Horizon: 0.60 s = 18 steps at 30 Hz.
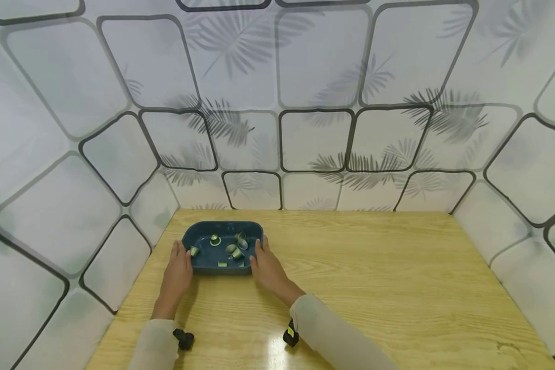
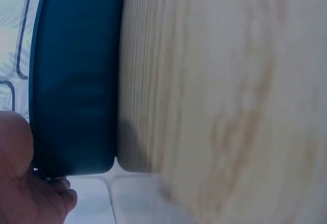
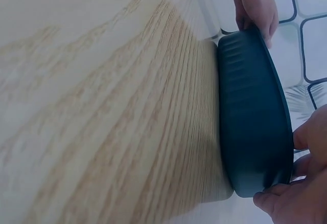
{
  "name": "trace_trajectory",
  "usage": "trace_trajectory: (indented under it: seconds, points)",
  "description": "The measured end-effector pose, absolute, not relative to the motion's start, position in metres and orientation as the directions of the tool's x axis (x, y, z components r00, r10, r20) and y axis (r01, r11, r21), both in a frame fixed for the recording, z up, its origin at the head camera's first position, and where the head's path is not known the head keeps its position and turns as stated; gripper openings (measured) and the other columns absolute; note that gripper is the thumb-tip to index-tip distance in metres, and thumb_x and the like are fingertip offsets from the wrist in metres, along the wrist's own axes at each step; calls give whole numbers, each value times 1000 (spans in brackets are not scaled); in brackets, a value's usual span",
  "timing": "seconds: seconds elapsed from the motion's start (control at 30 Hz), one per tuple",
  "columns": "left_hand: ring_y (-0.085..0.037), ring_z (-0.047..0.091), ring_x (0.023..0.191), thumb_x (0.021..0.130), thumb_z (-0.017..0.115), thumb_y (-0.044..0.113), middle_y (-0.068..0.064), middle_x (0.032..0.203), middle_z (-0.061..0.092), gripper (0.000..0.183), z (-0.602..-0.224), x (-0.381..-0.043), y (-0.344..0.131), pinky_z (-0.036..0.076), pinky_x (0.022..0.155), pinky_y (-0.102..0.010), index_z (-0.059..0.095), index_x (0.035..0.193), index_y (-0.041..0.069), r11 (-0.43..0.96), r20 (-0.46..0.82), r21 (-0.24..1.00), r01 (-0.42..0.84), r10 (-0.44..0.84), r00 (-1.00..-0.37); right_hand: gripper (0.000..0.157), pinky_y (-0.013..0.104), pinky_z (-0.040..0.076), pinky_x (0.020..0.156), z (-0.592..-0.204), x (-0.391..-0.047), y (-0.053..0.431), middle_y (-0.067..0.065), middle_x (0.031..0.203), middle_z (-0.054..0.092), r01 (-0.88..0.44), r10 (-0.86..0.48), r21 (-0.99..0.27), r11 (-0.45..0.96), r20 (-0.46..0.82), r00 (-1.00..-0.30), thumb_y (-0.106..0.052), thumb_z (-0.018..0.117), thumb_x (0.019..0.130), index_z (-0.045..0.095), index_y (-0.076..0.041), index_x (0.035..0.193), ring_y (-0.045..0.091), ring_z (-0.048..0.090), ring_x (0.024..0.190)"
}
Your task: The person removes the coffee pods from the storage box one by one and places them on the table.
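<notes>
A dark blue tray (image 1: 222, 271) sits at the back left of the wooden table, its underside right at the tabletop in the right wrist view. Several small green coffee capsules (image 1: 215, 240) lie scattered in it, some tipped on their sides. My left hand (image 1: 178, 270) grips the tray's left end, thumb at the rim. At the opposite end my right hand (image 1: 269, 268) holds the tray, its thumb over the rim and fingers against the outer wall. The right wrist view has both the left hand (image 3: 255, 2) and the right hand (image 3: 301, 193) on the tray (image 3: 253, 112).
The wooden table (image 1: 374, 272) stretches to the right of the tray. Patterned walls (image 1: 314, 139) stand behind it and on both sides, the left one close to the tray. Black wrist cameras hang by each sleeve; the left camera (image 1: 183, 339) is low over the table.
</notes>
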<state>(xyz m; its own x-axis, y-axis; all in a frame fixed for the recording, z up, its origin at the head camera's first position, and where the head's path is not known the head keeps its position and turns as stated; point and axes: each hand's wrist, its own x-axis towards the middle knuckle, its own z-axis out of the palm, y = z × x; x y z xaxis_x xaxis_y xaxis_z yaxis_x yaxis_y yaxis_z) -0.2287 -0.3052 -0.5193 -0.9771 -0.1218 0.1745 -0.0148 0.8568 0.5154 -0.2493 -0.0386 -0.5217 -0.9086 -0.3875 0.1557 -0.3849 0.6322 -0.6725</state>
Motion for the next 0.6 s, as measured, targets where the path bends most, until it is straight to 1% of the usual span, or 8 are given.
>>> trace_trajectory:
  seconds: [0.03, 0.07, 0.13, 0.2, 0.27, 0.3, 0.5, 0.6]
  points:
    - [-56, 22, 143, 112, 29, 13, -42, 158, 8, 55, -519, -228, -304, 28, 113, -63, 14, 149, -25, 857, 173, 514, -15, -120, -977, 56, 30, 51, 60, -522, -249, -38, 34, 162, 13, -386, -387, -674, 630, 158, -908, -18, 48, 109, 30, 11, 154, 35, 69, 102]
    - [-56, 22, 143, 112, 29, 13, -41, 159, 8, 55, -518, -228, -302, 28, 113, -63, 14, 149, -25, 858, 170, 513, -15, -119, -978, 56, 28, 49, 57, -522, -249, -37, 34, 161, 13, -386, -385, -674, 630, 160, -909, -18, 48, 109, 30, 11, 154, 35, 69, 100]
    - [-57, 23, 142, 112, 29, 12, -42, 158, 8, 55, -518, -227, -300, 30, 112, -64, 14, 149, -25, 859, 163, 511, -13, -112, -980, 57, 26, 44, 49, -523, -248, -34, 34, 162, 11, -374, -382, -682, 628, 149, -912, -18, 47, 109, 28, 10, 154, 28, 69, 79]
    - [-57, 23, 142, 112, 29, 12, -42, 158, 8, 55, -518, -226, -298, 29, 112, -64, 14, 149, -25, 859, 160, 512, -7, -104, -982, 58, 25, 42, 47, -524, -246, -32, 33, 163, 10, -364, -377, -683, 633, 138, -916, -19, 46, 109, 27, 9, 155, 24, 66, 69]
    - [-57, 22, 142, 112, 28, 12, -42, 158, 9, 55, -518, -225, -296, 27, 114, -63, 14, 149, -25, 858, 159, 513, -2, -98, -982, 58, 25, 42, 46, -525, -245, -30, 33, 162, 11, -365, -375, -676, 640, 140, -916, -19, 46, 109, 27, 10, 155, 23, 65, 68]
    - [-57, 22, 142, 112, 29, 12, -43, 158, 11, 55, -519, -225, -296, 27, 114, -64, 14, 149, -25, 858, 162, 514, 2, -94, -982, 58, 26, 41, 45, -525, -244, -28, 34, 162, 11, -365, -376, -676, 641, 138, -916, -19, 46, 109, 27, 10, 155, 22, 62, 62]
    - [-57, 23, 142, 111, 30, 12, -44, 155, 16, 54, -521, -222, -289, 27, 114, -64, 16, 148, -26, 858, 186, 513, 34, -72, -980, 57, 26, 42, 47, -523, -238, -18, 33, 162, 13, -376, -375, -651, 659, 148, -915, -19, 47, 109, 29, 10, 154, 29, 69, 79]
    - [-56, 25, 142, 111, 32, 11, -44, 155, 17, 54, -522, -219, -285, 29, 113, -64, 17, 148, -26, 858, 194, 512, 43, -67, -979, 57, 27, 43, 48, -521, -234, -12, 33, 162, 14, -378, -370, -648, 661, 157, -916, -19, 48, 109, 30, 11, 154, 34, 70, 94]
